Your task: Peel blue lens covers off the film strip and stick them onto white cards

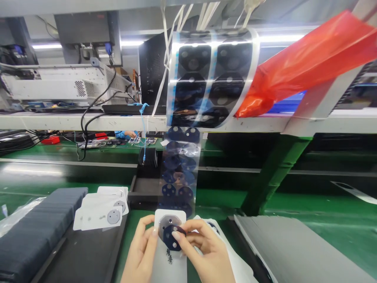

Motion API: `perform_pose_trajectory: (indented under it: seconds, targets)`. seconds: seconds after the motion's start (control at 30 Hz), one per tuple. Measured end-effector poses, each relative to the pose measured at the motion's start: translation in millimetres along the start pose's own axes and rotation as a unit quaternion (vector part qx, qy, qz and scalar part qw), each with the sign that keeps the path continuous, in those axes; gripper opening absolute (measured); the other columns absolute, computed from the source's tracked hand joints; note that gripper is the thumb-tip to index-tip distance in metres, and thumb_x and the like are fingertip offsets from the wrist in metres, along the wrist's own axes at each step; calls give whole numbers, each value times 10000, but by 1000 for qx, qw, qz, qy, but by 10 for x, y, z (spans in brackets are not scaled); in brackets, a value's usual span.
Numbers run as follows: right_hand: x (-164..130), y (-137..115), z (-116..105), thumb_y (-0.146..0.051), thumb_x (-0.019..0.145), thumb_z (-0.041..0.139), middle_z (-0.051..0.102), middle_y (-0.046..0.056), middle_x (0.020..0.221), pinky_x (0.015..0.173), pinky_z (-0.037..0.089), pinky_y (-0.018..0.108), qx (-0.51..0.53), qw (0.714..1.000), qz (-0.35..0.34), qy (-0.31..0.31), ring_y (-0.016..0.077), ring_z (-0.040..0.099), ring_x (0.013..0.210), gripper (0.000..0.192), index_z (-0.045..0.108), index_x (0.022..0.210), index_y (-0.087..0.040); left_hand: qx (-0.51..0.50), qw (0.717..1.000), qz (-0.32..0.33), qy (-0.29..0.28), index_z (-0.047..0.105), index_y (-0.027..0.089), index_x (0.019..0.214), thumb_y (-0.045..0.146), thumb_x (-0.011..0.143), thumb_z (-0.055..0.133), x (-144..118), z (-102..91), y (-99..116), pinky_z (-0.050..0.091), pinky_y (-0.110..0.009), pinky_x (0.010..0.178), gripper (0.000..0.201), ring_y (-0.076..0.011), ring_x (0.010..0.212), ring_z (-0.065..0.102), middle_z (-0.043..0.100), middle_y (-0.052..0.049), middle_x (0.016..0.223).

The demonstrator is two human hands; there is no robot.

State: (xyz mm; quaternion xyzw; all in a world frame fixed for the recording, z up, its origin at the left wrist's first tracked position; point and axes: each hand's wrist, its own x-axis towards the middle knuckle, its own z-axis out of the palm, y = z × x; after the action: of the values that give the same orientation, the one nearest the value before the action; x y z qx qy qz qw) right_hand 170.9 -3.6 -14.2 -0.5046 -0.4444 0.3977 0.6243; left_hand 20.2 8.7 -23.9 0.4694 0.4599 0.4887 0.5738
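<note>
My left hand (143,246) grips the left edge of a white card (176,271) between thumb and fingers. Near the card's top is a grey round area (165,221) with small holes. In a pinch of thumb and forefinger, my right hand (203,245) holds a dark octagonal sticker (170,236) with round holes. It overlaps the lower right of the grey area; whether it touches the card I cannot tell. Small black marks lie on the card below it. A clear strip of dark octagonal stickers (176,177) hangs from a roll (212,74) behind the card.
A fanned pile of white cards (100,212) lies at left beside a row of dark grey pieces (47,232). More white sheets (232,251) sit under my right hand. A grey stack (321,247) is at right. A red bag (312,59) hangs from above. Another person's hand (130,134) shows far back.
</note>
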Motion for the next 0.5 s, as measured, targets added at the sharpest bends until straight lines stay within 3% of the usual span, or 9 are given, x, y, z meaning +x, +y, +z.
perform_pose_trajectory:
  seconds: [0.2,0.37,0.5]
  targets:
    - [-15,4,-1,-610,710,828,697,27,732,592,615,289,-37,999,-28,10,181,671,562,409,702,781,-227,4,1000,19,-20,623,294,1192,658,856,653,-47,0,-46,552,-315,716,496,-301,931,741,791,-85,1159]
    - [-23,-7,10,-536,698,865,703,7,734,584,600,234,-22,999,-23,29,156,675,571,346,710,758,-233,51,998,30,-15,659,284,1210,697,856,616,-52,-17,-87,561,-318,787,546,-351,1222,629,644,-91,1419]
    - [-29,-20,19,-516,714,856,710,15,763,600,610,254,-25,999,-26,36,163,677,578,324,709,758,-230,45,998,32,-4,679,288,1202,672,859,634,-68,-13,-111,558,-312,829,516,-336,1206,633,623,-81,1443]
